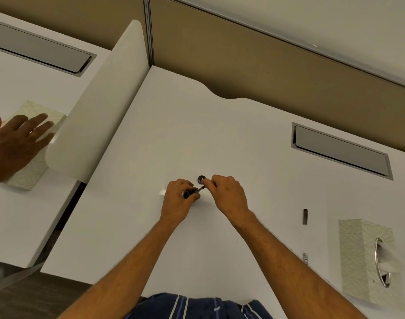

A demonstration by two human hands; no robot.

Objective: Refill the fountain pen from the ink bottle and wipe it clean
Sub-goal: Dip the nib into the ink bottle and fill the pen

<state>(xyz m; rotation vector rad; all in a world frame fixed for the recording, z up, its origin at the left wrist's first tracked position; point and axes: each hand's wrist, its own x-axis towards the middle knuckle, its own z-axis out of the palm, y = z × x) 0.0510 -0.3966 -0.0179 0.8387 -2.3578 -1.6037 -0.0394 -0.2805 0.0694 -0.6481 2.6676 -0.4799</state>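
Gripping a small dark ink bottle (188, 194) against the white counter (197, 134), the left hand (177, 195) had its fingers curled tight around it. The right hand (227, 193) sat just beside it, fingertips pinched on the slim pen (199, 189), which slanted down toward the bottle between the two hands. Whether the tip was inside the bottle could not be told. Just beyond the right hand's fingers lay a small round dark cap (201, 179), touching or nearly touching them. Well to the right of the right hand, a short dark pen part (305, 216) lay on the counter, and nearer the body on that side stood a patterned tissue box (358, 254). Far to the left of the left hand, past a white divider (100, 111), another person's hand (17, 139) rested flat and open on a second tissue box (30, 178).
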